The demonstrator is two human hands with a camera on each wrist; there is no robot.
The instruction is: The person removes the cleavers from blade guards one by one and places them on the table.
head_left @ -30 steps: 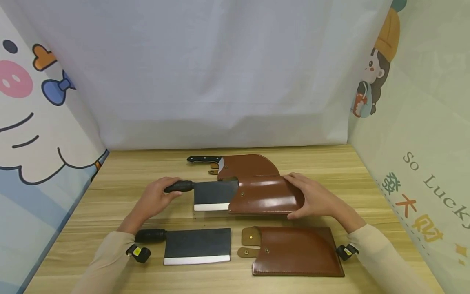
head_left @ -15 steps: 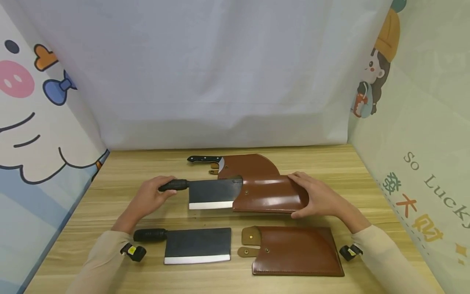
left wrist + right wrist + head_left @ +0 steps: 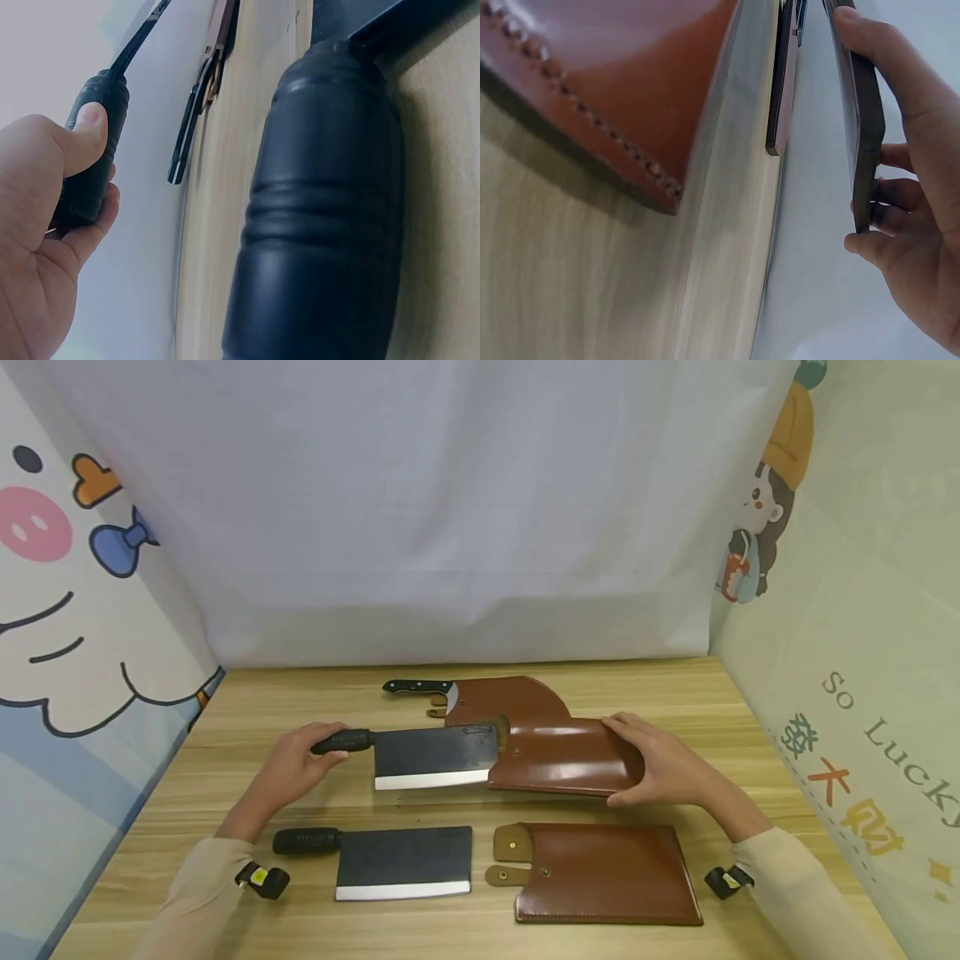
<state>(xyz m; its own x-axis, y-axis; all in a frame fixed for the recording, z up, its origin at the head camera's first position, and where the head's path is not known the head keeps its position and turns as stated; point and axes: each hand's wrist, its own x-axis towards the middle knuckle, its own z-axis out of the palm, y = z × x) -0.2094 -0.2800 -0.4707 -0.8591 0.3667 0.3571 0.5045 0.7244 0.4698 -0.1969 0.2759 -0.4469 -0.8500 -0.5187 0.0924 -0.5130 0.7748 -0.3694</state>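
Over past second: leftward draw of held cleaver (image 3: 433, 760), rightward shift of held leather sheath (image 3: 566, 756); square blade front now about level with sheath mouth, tan flap (image 3: 503, 732) in sight beside it. Judged meaning: unsheathing all but complete; cannot tell if lower front corner fully free.

Grip: left hand (image 3: 291, 768) clamped round black handle (image 3: 352, 741), thumb against one side; right hand (image 3: 663, 767) pinching far end of sheath, thumb opposite fingers. Position: cleaver and sheath end to end, above wood-grain table (image 3: 645, 687).

Materials: dark, near-rectangular blade, bright strip along edge; round handle, grooved in rings. Glossy reddish-brown leather, bowed, stitched along seam.

Nearer: second cleaver (image 3: 405, 860), bare, beside second leather sheath (image 3: 611, 877), flat, two studded tabs. Behind: riveted-handle knife (image 3: 420, 686) inside curved-end cover (image 3: 510, 697).
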